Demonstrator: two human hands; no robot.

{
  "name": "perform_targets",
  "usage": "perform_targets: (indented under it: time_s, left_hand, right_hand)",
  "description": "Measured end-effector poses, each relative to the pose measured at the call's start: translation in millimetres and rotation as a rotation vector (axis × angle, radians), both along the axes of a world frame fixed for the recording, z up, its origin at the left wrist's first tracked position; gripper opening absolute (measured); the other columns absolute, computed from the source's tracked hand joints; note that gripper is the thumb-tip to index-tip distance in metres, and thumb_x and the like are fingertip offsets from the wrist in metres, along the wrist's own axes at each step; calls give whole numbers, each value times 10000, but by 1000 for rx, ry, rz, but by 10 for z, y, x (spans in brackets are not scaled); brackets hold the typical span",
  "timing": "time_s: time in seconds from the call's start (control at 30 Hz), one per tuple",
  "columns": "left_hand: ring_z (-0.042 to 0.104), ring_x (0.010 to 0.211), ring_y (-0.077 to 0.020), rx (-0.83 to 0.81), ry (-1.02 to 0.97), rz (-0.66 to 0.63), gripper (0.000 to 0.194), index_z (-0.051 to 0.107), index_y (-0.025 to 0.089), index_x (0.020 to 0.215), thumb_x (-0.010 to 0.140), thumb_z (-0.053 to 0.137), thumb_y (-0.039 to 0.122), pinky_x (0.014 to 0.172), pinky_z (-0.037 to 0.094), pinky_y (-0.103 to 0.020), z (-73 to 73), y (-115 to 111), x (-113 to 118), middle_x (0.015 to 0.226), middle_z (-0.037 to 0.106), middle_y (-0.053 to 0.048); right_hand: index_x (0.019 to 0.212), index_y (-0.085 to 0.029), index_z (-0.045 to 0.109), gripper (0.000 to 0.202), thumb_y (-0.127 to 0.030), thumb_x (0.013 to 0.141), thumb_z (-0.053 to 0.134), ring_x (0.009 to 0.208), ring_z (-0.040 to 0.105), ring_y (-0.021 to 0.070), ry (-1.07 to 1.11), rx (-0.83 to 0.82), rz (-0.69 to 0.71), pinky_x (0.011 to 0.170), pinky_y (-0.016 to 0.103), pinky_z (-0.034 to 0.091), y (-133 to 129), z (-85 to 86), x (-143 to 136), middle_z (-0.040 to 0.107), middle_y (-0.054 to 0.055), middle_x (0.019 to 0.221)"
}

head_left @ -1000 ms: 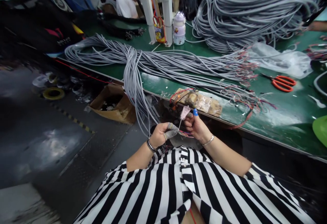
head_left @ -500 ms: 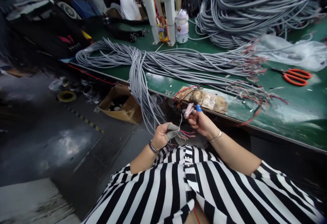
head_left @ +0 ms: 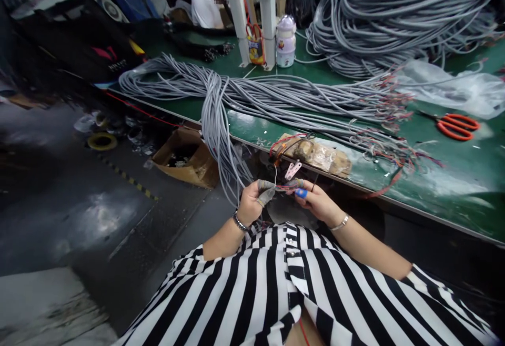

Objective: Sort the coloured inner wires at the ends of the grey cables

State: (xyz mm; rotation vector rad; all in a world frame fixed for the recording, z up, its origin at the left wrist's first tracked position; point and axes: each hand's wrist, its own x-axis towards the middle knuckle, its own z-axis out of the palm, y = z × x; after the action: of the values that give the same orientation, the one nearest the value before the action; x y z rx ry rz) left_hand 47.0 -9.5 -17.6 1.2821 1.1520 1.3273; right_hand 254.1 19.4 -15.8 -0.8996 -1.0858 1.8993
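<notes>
My left hand [head_left: 252, 201], with grey coverings on its fingertips, pinches the end of a cable near the table edge. Thin coloured wires [head_left: 281, 187] fan out from that end toward the right. My right hand [head_left: 315, 201], with a blue cover on one finger, is closed on the free ends of these wires. Just above the hands, a pale pink clip [head_left: 292, 170] hangs at the table edge. Beside it, a worn wooden block [head_left: 323, 158] wrapped in clear tape lies on the edge, with red and black wires at its left end.
A long bundle of grey cables [head_left: 276, 96] crosses the green table [head_left: 445, 188], part of it drooping over the edge. Orange-handled scissors [head_left: 457, 126] lie at right. Large cable coils [head_left: 386, 14] and a lilac bottle [head_left: 285, 41] stand behind. Below is a cardboard box [head_left: 189, 159].
My right hand has let go of the pink clip and come down to the wires, where it now pinches their ends. My left hand keeps hold of the cable.
</notes>
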Motion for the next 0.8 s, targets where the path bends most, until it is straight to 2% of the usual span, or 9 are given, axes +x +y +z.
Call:
perform_targets:
  time_s: [0.07,0.13,0.2,0.3,0.4,0.5,0.57,0.7,0.8]
  left_hand:
    - [527,536,-77,-26,7,0,389,689,137,838,753,740,513,533,444,-196,24,6,0,620,626,1]
    - [472,484,-65,-47,17,-18,417,686,133,853,780,700,543,485,399,-192,43,10,-9,562,576,21]
    - [446,474,-64,-42,63,-30,417,686,132,874,816,660,544,477,382,-193,60,2,-25,546,545,32]
    - [492,539,-77,43,235,-34,356,685,136,870,886,598,481,549,422,-202,87,-36,-58,601,577,19]
    - [597,681,-111,147,432,-62,282,678,144,891,933,547,390,672,479,-227,112,-89,-92,750,674,-19]
    - [655,774,-143,220,587,-89,217,668,154,951,946,516,310,730,505,-251,135,-128,-111,847,714,-42]
    - [671,785,-156,268,692,-101,197,665,160,956,941,510,280,735,516,-261,159,-141,-113,858,719,-51]
    - [680,775,-165,377,843,-122,176,664,160,980,925,535,266,727,537,-272,203,-146,-112,855,718,-58]
    - [679,795,-158,518,876,-12,209,649,154,1073,900,577,248,732,549,-268,168,-159,-129,911,713,-71]
  right_hand:
    - [969,-189,710,387,-372,652,834,645,539,113,-32,98,-1,522,221,392,-59,3,5,702,63,901]
    - [975,-202,712,369,-367,667,828,771,600,162,-67,175,-18,659,275,470,-99,14,-8,699,63,900]
    - [908,-209,705,282,-411,726,780,728,591,169,-126,248,-88,675,305,480,-123,20,-17,678,45,810]
    - [812,-213,680,229,-441,828,676,646,547,163,-272,429,-278,644,319,477,-149,26,19,631,29,720]
    - [952,-212,683,227,-415,883,609,699,571,174,-426,643,-372,676,327,495,-175,97,90,659,52,845]
    - [1134,-212,641,343,-400,848,651,624,519,145,-606,847,-318,607,293,471,-193,266,110,638,39,847]
    - [1168,-206,625,404,-374,807,695,601,498,136,-711,962,-236,577,280,450,-194,387,80,626,37,849]
    - [875,-196,657,96,-273,860,602,675,560,156,-772,1040,-141,624,277,456,-170,471,17,631,49,808]
    - [756,-191,627,144,-276,862,582,629,548,150,-743,914,-174,600,274,445,-155,394,29,613,30,692]
